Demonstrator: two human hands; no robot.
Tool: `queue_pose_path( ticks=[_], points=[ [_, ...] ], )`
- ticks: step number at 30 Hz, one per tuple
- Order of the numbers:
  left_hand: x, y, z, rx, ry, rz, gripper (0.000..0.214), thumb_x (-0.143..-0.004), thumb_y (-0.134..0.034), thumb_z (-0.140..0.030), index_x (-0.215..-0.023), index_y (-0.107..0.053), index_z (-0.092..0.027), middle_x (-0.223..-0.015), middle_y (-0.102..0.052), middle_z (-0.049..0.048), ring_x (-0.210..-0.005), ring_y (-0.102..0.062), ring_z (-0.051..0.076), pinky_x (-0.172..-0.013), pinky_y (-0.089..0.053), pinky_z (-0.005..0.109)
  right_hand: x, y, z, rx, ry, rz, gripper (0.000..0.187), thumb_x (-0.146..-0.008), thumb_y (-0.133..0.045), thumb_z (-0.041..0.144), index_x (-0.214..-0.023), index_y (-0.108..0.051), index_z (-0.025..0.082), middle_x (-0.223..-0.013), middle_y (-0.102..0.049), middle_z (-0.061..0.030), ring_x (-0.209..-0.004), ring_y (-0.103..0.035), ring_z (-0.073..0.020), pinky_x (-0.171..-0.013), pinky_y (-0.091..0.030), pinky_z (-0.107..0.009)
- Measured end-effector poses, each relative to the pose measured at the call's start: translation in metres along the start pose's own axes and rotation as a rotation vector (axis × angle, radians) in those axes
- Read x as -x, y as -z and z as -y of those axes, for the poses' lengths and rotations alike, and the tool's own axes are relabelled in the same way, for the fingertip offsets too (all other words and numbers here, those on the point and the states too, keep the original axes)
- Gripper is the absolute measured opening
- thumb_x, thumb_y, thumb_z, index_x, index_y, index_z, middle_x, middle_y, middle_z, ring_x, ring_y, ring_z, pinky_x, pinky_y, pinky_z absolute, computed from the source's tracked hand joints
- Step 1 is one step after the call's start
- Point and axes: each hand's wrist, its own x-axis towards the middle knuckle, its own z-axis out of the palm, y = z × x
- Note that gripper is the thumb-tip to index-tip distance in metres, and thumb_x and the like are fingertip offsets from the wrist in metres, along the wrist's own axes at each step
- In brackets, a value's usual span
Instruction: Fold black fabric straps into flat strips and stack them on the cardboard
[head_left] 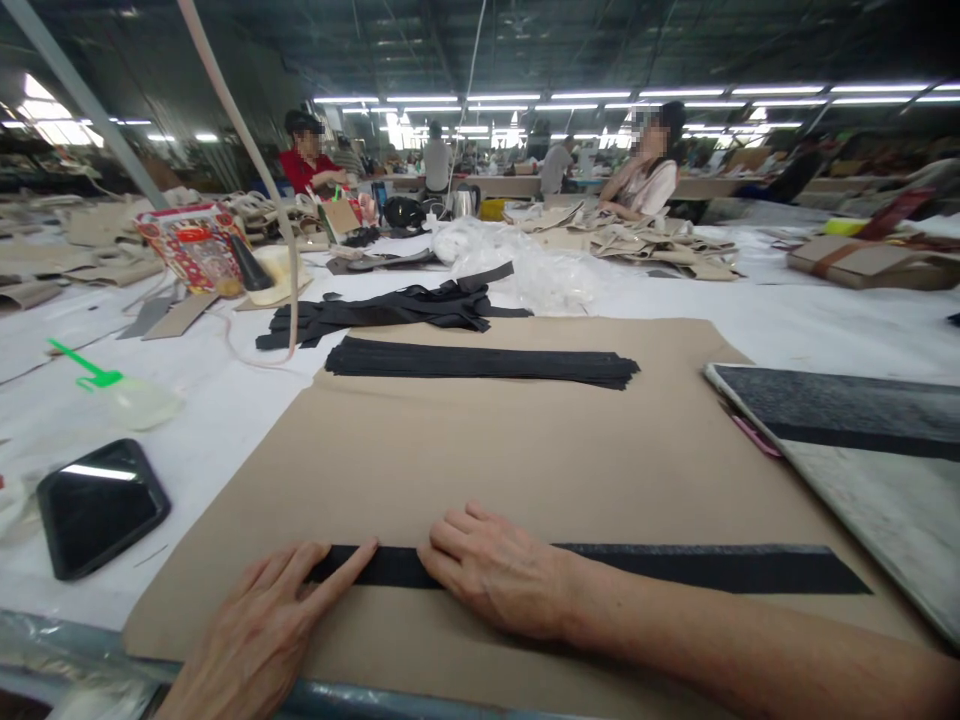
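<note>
- Currently we log the black strip (712, 568) running left-right, extending rightward past both hands.
- Our left hand (262, 620) and right hand (499, 570) press flat on its left end, unclenched, grasping nothing.

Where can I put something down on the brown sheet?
The brown sheet is bare between the stack of black strips and the black strip under the left hand and right hand. White table beside the phone is free. Behind the stack it is crowded.
</note>
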Motion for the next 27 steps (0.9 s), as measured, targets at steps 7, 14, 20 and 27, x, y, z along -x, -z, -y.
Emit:
queue_pose_path(
  ticks=[7,14,20,27],
  points=[
    [0.0,0.0,0.0,0.014,0.066,-0.114,0.052,-0.079,-0.043,-0.008,-0.126,-0.051,-0.029,-0.121,-0.056,0.0044,-0.103,-0.053,0.021,-0.085,-0.038,0.038,0.008,0.002,-0.003,-0.006,-0.001,-0.016,0.012,-0.094,-0.041,0.014,-0.094,-0.054,0.013,-0.086,-0.052,-0.0049,-0.078,-0.043,-0.0172,-0.07,-0.035,-0.03],
    [-0.03,0.004,-0.05,0.23,0.023,-0.273,0.046,-0.083,-0.036,-0.004,-0.125,-0.05,-0.017,-0.114,-0.058,0.0071,-0.105,-0.052,0.017,-0.092,-0.042,0.03,0.009,-0.003,-0.001,0.011,0.002,-0.047,0.013,-0.095,-0.041,0.015,-0.092,-0.053,0.013,-0.085,-0.051,-0.0044,-0.077,-0.043,-0.0169,-0.072,-0.035,-0.03],
    [-0.033,-0.008,-0.058,0.236,-0.059,-0.187,0.053,-0.082,-0.037,-0.007,-0.134,-0.043,-0.018,-0.111,-0.061,0.0038,-0.103,-0.054,0.016,-0.092,-0.046,0.026,0.015,-0.007,-0.003,0.016,0.006,-0.063,0.014,-0.095,-0.041,0.016,-0.092,-0.054,0.014,-0.085,-0.051,-0.0043,-0.077,-0.043,-0.0173,-0.069,-0.035,-0.032],
    [-0.03,-0.005,-0.054,0.182,-0.09,-0.097,0.064,-0.081,-0.037,-0.005,-0.141,-0.033,-0.026,-0.113,-0.058,0.0026,-0.102,-0.054,0.015,-0.091,-0.047,0.025,0.036,-0.006,-0.008,0.003,0.002,-0.067,0.015,-0.095,-0.041,0.017,-0.09,-0.054,0.014,-0.084,-0.05,-0.0035,-0.075,-0.042,-0.0167,-0.068,-0.033,-0.032]
  ],
)
